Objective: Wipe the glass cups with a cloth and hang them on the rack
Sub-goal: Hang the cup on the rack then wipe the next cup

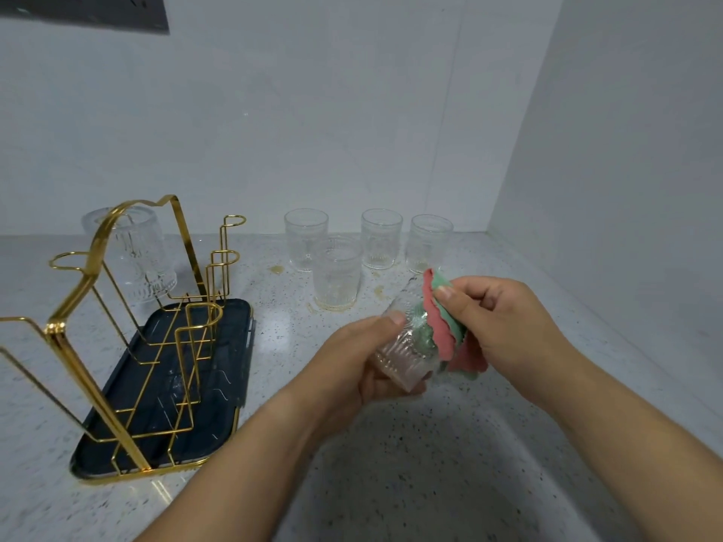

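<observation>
My left hand (352, 361) grips a ribbed glass cup (403, 346), tilted with its mouth toward the right. My right hand (504, 330) pinches a pink and green cloth (442, 326), which is pressed against the cup's mouth and partly pushed inside. Several more glass cups stand upright on the counter behind, the nearest one (337, 273) in front of the row. A gold wire rack (129, 330) stands at the left on a dark tray (219, 424). One cup (133, 252) hangs upside down on a far peg of the rack.
The speckled white counter (391, 463) runs into a corner between two pale walls. Yellowish wet stains (277, 269) mark the counter around the standing cups. A dark panel (86, 11) is fixed on the wall at the top left.
</observation>
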`<control>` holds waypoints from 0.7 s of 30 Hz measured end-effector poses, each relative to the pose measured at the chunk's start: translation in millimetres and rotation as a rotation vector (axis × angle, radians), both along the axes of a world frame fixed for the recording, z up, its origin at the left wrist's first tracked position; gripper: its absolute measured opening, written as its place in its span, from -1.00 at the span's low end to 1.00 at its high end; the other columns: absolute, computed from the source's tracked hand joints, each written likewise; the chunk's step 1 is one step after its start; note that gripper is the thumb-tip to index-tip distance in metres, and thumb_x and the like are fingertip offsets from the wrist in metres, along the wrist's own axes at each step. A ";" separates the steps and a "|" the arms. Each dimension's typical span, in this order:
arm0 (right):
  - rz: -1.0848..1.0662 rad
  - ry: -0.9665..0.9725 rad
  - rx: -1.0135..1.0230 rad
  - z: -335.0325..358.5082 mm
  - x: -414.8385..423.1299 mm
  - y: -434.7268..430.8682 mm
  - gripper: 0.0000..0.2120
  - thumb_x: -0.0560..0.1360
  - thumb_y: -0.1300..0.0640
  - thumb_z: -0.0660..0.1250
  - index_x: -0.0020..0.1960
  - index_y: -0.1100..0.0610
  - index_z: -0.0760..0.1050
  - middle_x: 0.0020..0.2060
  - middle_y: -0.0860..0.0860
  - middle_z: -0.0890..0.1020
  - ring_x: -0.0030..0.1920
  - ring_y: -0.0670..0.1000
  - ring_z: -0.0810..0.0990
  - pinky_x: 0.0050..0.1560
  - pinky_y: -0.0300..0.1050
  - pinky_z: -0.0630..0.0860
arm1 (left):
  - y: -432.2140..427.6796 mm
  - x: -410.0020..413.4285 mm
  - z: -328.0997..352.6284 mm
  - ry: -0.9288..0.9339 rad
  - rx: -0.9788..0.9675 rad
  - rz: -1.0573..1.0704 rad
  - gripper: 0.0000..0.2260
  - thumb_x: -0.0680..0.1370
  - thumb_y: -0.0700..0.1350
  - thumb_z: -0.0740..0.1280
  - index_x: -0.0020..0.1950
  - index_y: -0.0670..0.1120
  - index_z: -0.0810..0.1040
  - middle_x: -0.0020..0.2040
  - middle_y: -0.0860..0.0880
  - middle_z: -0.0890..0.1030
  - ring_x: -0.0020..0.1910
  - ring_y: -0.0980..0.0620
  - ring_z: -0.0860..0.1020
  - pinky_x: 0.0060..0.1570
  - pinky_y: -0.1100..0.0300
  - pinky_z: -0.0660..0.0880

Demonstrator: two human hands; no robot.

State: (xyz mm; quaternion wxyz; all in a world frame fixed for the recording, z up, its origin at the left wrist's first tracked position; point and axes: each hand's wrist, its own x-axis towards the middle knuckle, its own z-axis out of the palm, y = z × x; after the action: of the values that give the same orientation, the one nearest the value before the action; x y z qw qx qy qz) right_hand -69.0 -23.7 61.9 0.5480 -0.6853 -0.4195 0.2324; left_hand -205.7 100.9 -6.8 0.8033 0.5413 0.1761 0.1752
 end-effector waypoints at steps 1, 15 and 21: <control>0.019 -0.012 -0.020 2.3 2.7 -0.4 -0.77 0.62 0.12 0.35 -0.15 0.17 0.68 -0.44 0.03 0.69 -0.55 -0.09 0.56 -0.51 -0.24 0.44 | -0.2 -0.8 0.0 -0.002 0.044 0.013 -0.50 0.52 0.08 0.46 0.34 -0.22 0.59 0.17 -0.30 0.72 0.03 -0.17 0.71 0.00 -0.04 0.71; -0.314 0.292 0.475 -31.5 -43.5 19.9 -0.72 0.70 0.13 0.20 -0.06 0.06 0.66 -0.26 0.02 0.69 -0.24 -0.04 0.66 -0.25 -0.16 0.61 | 5.8 7.0 -7.4 -0.195 -0.095 0.235 -0.42 0.35 -0.06 0.58 0.31 -0.22 0.52 0.02 -0.12 0.74 -0.06 -0.07 0.73 0.02 0.01 0.64; -0.168 0.169 0.290 -59.3 -70.9 17.5 -0.71 0.68 -0.10 0.13 0.29 -0.21 0.57 0.07 0.00 0.70 0.13 0.02 0.69 0.17 0.08 0.65 | 5.4 6.8 -6.1 -0.256 -0.150 0.274 -0.64 0.45 -0.07 0.49 0.16 -0.23 0.61 0.04 -0.20 0.71 -0.05 -0.15 0.70 -0.06 0.06 0.62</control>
State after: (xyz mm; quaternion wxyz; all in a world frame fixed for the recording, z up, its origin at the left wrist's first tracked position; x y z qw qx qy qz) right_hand -139.9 -6.2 2.6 0.6918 -0.6099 -0.3422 0.1799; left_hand -198.9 106.2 -12.9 0.8259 0.4240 0.1572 0.3368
